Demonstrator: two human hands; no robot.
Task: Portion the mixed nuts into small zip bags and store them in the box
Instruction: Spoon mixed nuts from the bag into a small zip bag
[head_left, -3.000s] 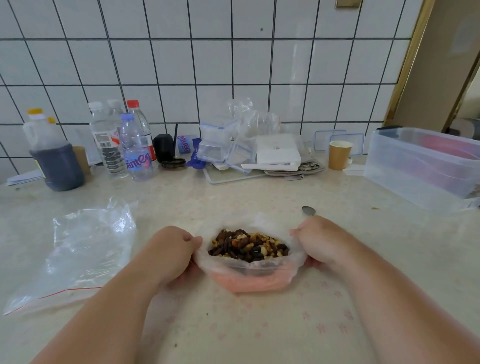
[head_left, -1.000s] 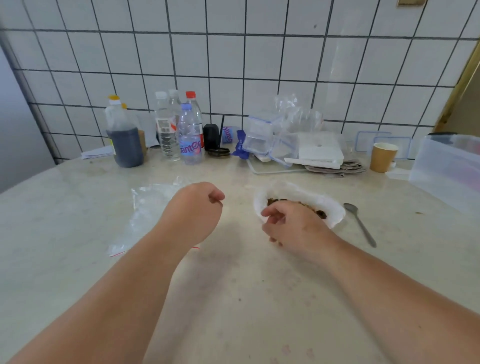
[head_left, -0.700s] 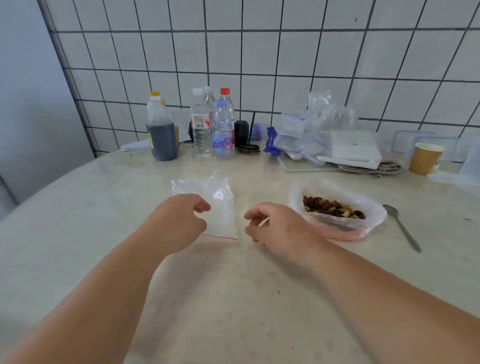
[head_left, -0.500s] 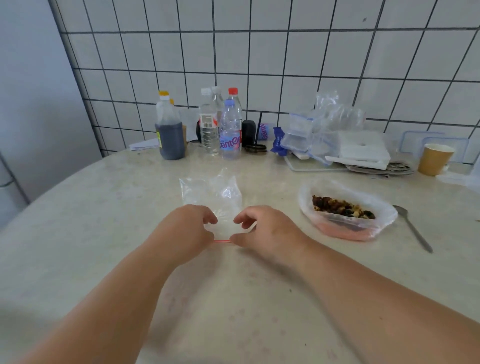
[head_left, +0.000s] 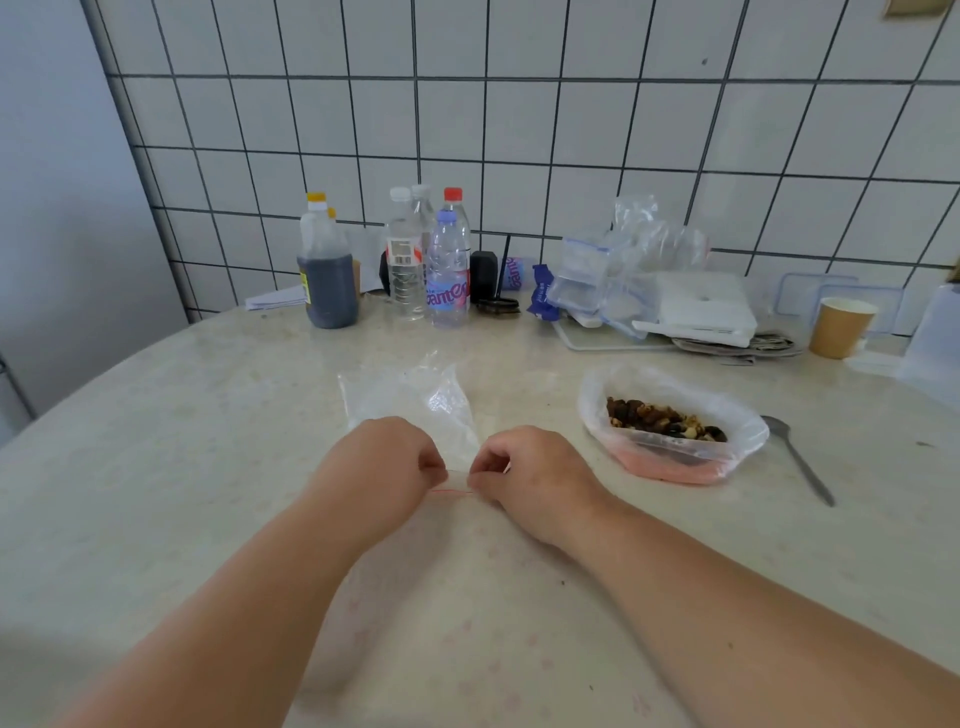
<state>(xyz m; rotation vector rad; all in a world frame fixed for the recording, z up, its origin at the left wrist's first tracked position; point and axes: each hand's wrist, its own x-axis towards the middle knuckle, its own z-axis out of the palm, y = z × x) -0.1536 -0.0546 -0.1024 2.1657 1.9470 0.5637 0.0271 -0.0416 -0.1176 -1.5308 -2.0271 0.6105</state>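
Note:
A clear zip bag (head_left: 408, 402) with a red seal line lies flat on the marble table, its mouth towards me. My left hand (head_left: 387, 460) and my right hand (head_left: 530, 467) both pinch the bag's near edge at the red seal, thumbs and fingertips close together. To the right sits the open bag of mixed nuts (head_left: 667, 423) with its rim rolled down. A metal spoon (head_left: 797, 457) lies on the table just right of it. A corner of the clear storage box (head_left: 935, 345) shows at the right edge.
Along the tiled wall stand a dark-liquid bottle (head_left: 324, 270), several water bottles (head_left: 447, 270), a stack of small zip bags (head_left: 597, 280), a white flat box (head_left: 701, 312) and a paper cup (head_left: 839, 327). The table edge curves away at the left.
My hands left the nut bag and moved left to the flat zip bag. Both now pinch its near sealed edge. The view swung left with them.

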